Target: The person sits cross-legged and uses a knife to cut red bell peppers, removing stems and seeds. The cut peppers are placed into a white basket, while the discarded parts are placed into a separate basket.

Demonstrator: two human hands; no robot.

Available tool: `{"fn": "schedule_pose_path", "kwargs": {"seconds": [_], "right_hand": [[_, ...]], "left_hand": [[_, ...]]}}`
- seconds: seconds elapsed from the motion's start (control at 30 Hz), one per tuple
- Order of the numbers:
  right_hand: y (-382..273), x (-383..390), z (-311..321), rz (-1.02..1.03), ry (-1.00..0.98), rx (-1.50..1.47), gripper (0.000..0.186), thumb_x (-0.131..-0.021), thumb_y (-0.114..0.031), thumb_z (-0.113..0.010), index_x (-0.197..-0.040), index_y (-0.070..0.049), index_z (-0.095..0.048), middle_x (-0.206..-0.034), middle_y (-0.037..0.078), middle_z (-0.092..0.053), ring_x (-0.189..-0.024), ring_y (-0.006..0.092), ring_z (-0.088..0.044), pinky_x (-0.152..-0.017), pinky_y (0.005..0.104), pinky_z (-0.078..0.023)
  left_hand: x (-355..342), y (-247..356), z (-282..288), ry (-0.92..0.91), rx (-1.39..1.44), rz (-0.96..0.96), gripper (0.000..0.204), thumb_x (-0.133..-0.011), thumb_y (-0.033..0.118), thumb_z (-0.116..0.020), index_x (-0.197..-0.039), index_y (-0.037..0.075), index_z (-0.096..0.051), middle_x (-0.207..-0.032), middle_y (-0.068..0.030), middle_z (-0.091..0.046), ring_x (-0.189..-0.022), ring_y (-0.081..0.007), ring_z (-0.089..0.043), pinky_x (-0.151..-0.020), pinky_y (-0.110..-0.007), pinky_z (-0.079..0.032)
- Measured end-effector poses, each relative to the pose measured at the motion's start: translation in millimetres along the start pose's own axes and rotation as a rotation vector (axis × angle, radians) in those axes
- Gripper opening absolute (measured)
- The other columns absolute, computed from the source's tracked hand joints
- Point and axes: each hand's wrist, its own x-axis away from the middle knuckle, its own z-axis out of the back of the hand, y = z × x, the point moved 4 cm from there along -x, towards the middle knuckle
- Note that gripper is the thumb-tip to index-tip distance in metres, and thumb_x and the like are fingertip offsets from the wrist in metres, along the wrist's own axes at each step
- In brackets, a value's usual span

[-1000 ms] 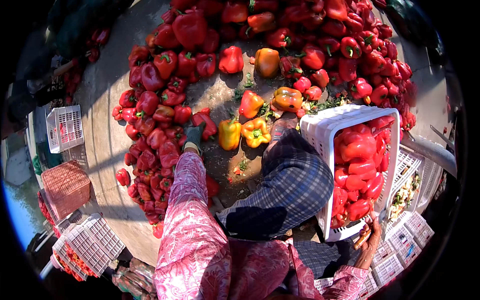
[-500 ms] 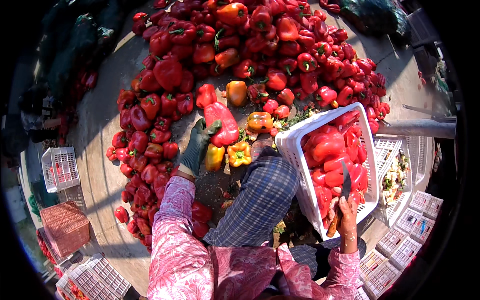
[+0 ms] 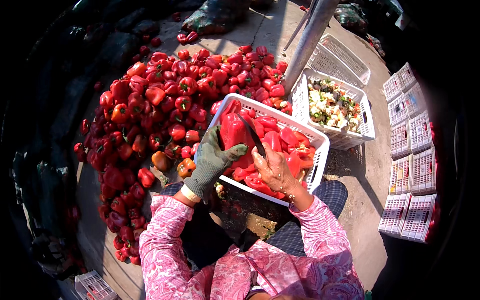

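Note:
My left hand [image 3: 216,159], in a grey-green glove, is closed around a large red bell pepper [image 3: 235,134] above the white crate [image 3: 321,159]. My bare right hand [image 3: 276,172] grips a knife [image 3: 254,134]; its handle is hidden in the fingers. The dark blade lies against the pepper's right side, pointing up and left. Under both hands the crate holds cut red pepper pieces [image 3: 291,136]. Small pale seeds stick to my right wrist.
A big heap of red peppers [image 3: 145,100] spreads left and ahead. Beyond the crate stand a second crate [image 3: 350,140] with pale cores and scraps, a metal pole [image 3: 307,42] and another white crate [image 3: 357,65]. Stacked crates [image 3: 410,165] line the right. Two orange peppers [image 3: 160,161] lie by my left hand.
The view has swung right. My left hand has brought the red pepper from the floor by the heap to over the crate, and the knife in my right hand has come up against it.

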Motion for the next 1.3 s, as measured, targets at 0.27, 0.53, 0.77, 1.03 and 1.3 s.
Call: {"fn": "schedule_pose_path", "kwargs": {"seconds": [0.27,0.53,0.77,1.03,1.3], "right_hand": [[66,48,17,-0.284,-0.134,-0.045,0.015,-0.092,-0.013,-0.051,-0.094,0.001,-0.047,-0.059,0.018,-0.051,-0.056,0.0325,-0.060,-0.052,0.0388,-0.043],[91,64,20,-0.453,-0.252,-0.187,0.016,-0.095,-0.017,-0.047,-0.089,-0.003,-0.051,-0.060,0.001,-0.051,-0.047,0.0093,-0.052,-0.044,0.0243,-0.043],[100,62,50,-0.492,0.067,-0.378,0.023,-0.093,-0.019,-0.057,-0.109,-0.002,-0.055,-0.071,0.001,-0.057,-0.048,0.0057,-0.052,-0.045,0.0200,-0.043],[109,10,46,-0.525,0.089,-0.440,0.025,-0.084,-0.020,-0.071,-0.100,-0.003,-0.060,-0.071,-0.002,-0.058,-0.052,0.0045,-0.053,-0.042,0.0211,-0.044],[127,20,45,-0.693,0.101,-0.736,0.020,-0.076,-0.022,-0.077,-0.084,-0.009,-0.064,-0.067,-0.006,-0.057,-0.046,0.0038,-0.050,-0.038,0.0189,-0.040]], "left_hand": [[-34,-76,-32,0.104,0.126,0.106,0.027,-0.091,0.026,-0.063,-0.105,0.003,-0.061,-0.094,0.0010,-0.062,-0.082,-0.0059,-0.056,-0.075,-0.023,-0.048],[-30,-132,-38,0.174,0.615,0.447,0.046,-0.089,0.035,-0.065,-0.121,0.004,-0.053,-0.110,-0.0072,-0.061,-0.099,-0.0187,-0.060,-0.085,-0.034,-0.051],[-48,-93,-36,0.101,0.393,0.229,0.043,-0.090,0.036,-0.063,-0.115,0.003,-0.057,-0.103,-0.0050,-0.063,-0.090,-0.0140,-0.061,-0.081,-0.029,-0.051],[-19,-95,-75,-0.141,0.084,0.318,0.034,-0.091,0.025,-0.065,-0.111,-0.002,-0.060,-0.095,0.0001,-0.062,-0.086,-0.0056,-0.053,-0.076,-0.023,-0.046],[-16,-120,-64,-0.289,0.358,0.418,0.031,-0.093,0.030,-0.060,-0.104,0.001,-0.059,-0.088,0.0020,-0.057,-0.085,-0.0092,-0.056,-0.075,-0.025,-0.048]]}}
